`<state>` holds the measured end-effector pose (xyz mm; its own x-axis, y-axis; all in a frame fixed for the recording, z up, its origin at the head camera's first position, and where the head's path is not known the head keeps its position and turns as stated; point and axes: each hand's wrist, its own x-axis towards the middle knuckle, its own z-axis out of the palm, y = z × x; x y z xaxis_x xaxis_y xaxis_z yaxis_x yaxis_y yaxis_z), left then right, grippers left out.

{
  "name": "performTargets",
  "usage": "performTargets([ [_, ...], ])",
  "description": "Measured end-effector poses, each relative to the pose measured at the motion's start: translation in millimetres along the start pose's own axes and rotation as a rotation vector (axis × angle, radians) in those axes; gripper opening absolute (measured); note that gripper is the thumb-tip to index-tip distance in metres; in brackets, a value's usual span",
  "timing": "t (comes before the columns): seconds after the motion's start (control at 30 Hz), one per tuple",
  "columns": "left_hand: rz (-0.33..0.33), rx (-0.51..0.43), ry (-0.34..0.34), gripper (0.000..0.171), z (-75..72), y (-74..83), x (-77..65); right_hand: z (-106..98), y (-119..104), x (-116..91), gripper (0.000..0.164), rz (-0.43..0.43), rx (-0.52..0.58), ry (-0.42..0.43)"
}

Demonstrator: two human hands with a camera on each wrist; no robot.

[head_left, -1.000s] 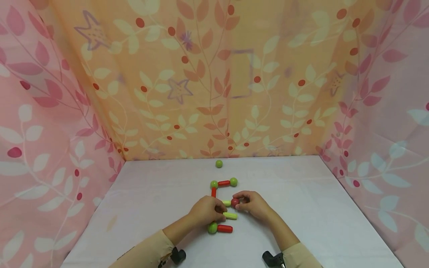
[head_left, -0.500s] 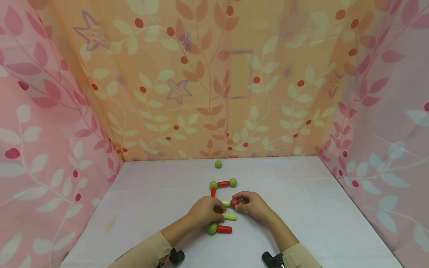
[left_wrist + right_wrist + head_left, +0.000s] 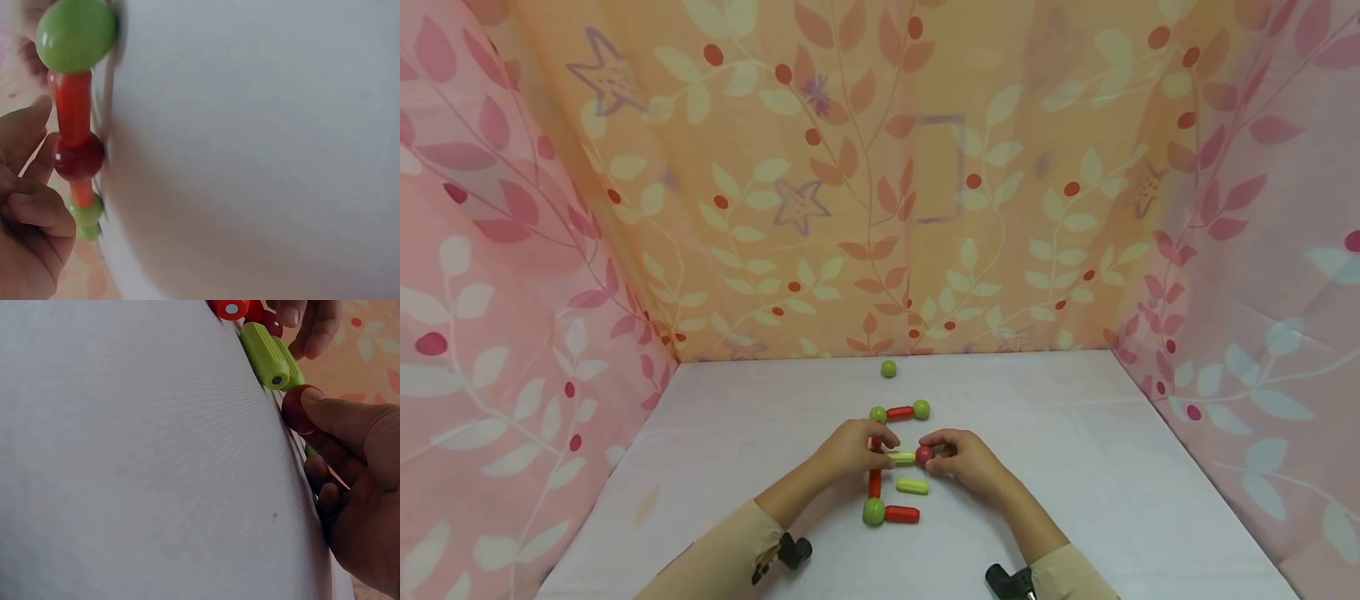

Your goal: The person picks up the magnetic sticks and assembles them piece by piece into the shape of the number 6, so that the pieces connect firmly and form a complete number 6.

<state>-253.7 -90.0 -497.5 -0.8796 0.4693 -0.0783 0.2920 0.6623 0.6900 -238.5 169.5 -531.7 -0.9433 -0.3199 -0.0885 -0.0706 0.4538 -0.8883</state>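
Note:
My right hand pinches a dark red ball between thumb and fingers, at the right end of a yellow-green stick. Beside the left end of that stick is my left hand, its fingers loosely bent and holding nothing. In the left wrist view another dark red ball sits in a column of red sticks and green balls, next to the left fingertips. A separate yellow-green stick lies just nearer me, with a metal disc on its end in the right wrist view.
At the column's near end, a red stick points right from a green ball. Its far end carries another red stick with a green ball. One loose green ball lies near the white table's back edge.
My left hand has shifted left and slightly away from me, uncovering the separate yellow-green stick and the lower red stick of the column. The right hand stays on the dark red ball.

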Motion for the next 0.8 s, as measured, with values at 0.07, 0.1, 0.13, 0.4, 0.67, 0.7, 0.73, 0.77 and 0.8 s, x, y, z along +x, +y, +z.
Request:
performTargets([
  [0.07, -0.011, -0.001, -0.015, 0.027, 0.0, -3.4, 4.0, 0, 0, 1, 0.035, 0.002, -0.002, 0.001],
  [0.1, -0.016, -0.002, -0.021, 0.027, 0.5, -5.3, 5.9, 0, 1, 1, 0.035, 0.004, -0.001, 0.001],
  [0.13, -0.021, -0.006, -0.027, 0.027, 1.1, -6.8, 7.5, 0, 0, 1, 0.035, 0.005, 0.000, 0.002],
  [0.4, -0.036, -0.035, -0.046, 0.020, 6.8, -12.9, 12.8, 1, -2, -2, 0.035, 0.003, -0.004, 0.000],
  [0.67, -0.015, -0.049, -0.028, 0.019, 8.4, -9.1, 12.8, -2, -6, -2, 0.035, -0.023, -0.046, 0.014],
  [0.7, -0.018, -0.054, -0.028, 0.019, 8.5, -8.6, 12.8, -2, -7, -3, 0.035, -0.027, -0.061, 0.021],
  [0.73, -0.023, -0.058, -0.029, 0.019, 8.8, -8.3, 12.6, -3, -8, -4, 0.035, -0.032, -0.074, 0.030],
  [0.77, -0.023, -0.062, -0.030, 0.019, 9.0, -8.0, 12.4, -3, -10, -4, 0.035, -0.037, -0.084, 0.041],
  [0.8, -0.024, -0.066, -0.030, 0.019, 9.2, -7.7, 12.2, -4, -12, -5, 0.034, -0.042, -0.094, 0.053],
])
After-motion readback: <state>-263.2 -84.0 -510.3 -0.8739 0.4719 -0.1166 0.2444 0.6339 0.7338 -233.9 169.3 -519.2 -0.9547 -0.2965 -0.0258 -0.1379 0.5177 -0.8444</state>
